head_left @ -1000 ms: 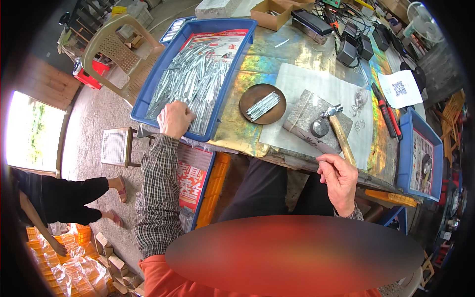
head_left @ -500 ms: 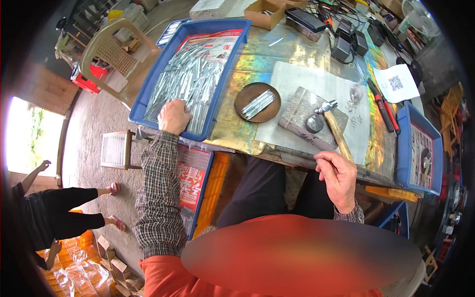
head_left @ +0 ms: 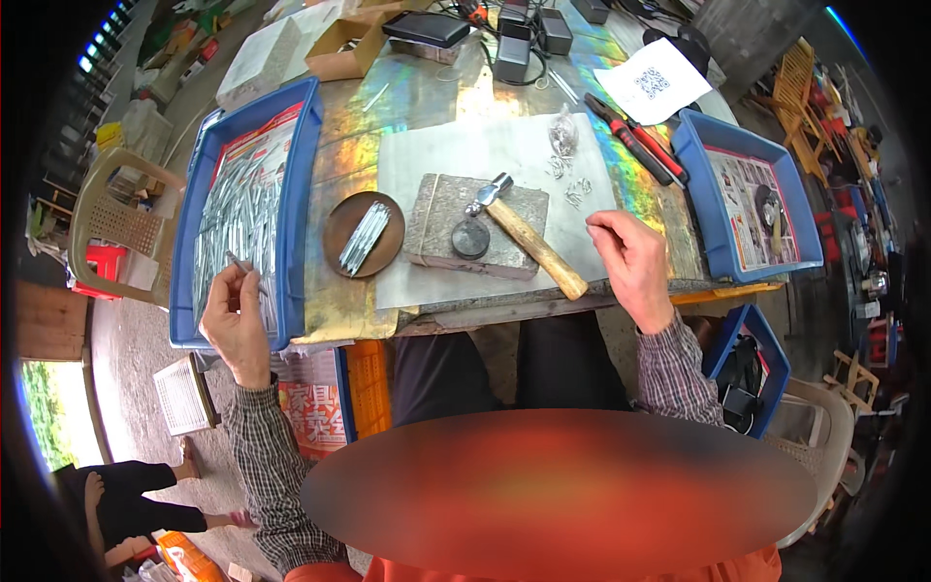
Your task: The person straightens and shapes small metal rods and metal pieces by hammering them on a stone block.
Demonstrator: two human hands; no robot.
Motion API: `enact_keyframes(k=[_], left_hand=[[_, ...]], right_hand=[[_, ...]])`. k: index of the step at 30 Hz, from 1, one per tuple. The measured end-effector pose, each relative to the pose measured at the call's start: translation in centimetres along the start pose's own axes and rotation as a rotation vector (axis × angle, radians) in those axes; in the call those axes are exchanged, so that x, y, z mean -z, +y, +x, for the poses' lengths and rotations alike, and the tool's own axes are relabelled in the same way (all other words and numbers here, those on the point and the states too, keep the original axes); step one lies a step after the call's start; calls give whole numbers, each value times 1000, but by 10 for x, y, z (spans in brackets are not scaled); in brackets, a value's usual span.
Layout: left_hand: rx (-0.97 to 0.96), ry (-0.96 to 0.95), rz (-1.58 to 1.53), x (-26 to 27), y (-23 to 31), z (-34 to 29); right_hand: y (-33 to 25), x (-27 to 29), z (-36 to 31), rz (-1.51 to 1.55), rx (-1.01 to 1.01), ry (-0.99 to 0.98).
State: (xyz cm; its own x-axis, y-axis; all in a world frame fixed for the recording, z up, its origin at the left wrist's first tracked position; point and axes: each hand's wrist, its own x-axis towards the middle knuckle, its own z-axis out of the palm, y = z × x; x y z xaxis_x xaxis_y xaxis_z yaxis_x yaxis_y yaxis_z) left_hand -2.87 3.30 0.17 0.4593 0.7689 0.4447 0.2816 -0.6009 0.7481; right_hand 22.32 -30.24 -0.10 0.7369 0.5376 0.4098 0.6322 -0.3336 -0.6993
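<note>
My left hand (head_left: 236, 325) is over the near end of a blue tray (head_left: 312, 145) full of flat silvery metal strips (head_left: 238, 199). Its thumb and fingers pinch one thin metal strip (head_left: 236, 260). By the right part of the table's front edge, my right hand (head_left: 635, 267) is closed with fingertips together; anything in them is too small to make out. Left of it lies a wooden-handled hammer (head_left: 529, 238), its head on a grey stone block (head_left: 436, 218). A round dark metal piece (head_left: 470, 239) sits on the block. A brown round dish (head_left: 337, 228) holds more strips.
White paper (head_left: 407, 150) lies under the block, with small silvery bits (head_left: 577, 192) and a plastic bag (head_left: 562, 134). Red-handled pliers (head_left: 630, 141) lie near a blue bin (head_left: 747, 262). Black adapters (head_left: 514, 48) are at the back. A person (head_left: 126, 504) stands lower left.
My left hand has come up off the strips with one strip in its fingers. My right hand has shifted away from the hammer handle. The whole view has swung to the right.
</note>
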Motion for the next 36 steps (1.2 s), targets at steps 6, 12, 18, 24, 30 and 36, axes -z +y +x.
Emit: enact_keyframes(k=[6,12,18,24,30,36], left_hand=[[67,-244,-396,-47,67,-14],[128,-329,-533,-91,85,-31],[104,-315,-534,-116,85,-36],[58,-305,-458,-125,78,-39],[-1,-297,-391,-129,75,-42],[-4,-288,-419,-128,78,-41]], right_hand=[[43,-17,15,-264,92,0],[66,-30,22,-438,122,-31],[74,-36,26,-501,76,-71],[69,-41,29,-641,107,-117],[62,-38,39,-698,240,-204],[64,-28,28,-597,179,-156]])
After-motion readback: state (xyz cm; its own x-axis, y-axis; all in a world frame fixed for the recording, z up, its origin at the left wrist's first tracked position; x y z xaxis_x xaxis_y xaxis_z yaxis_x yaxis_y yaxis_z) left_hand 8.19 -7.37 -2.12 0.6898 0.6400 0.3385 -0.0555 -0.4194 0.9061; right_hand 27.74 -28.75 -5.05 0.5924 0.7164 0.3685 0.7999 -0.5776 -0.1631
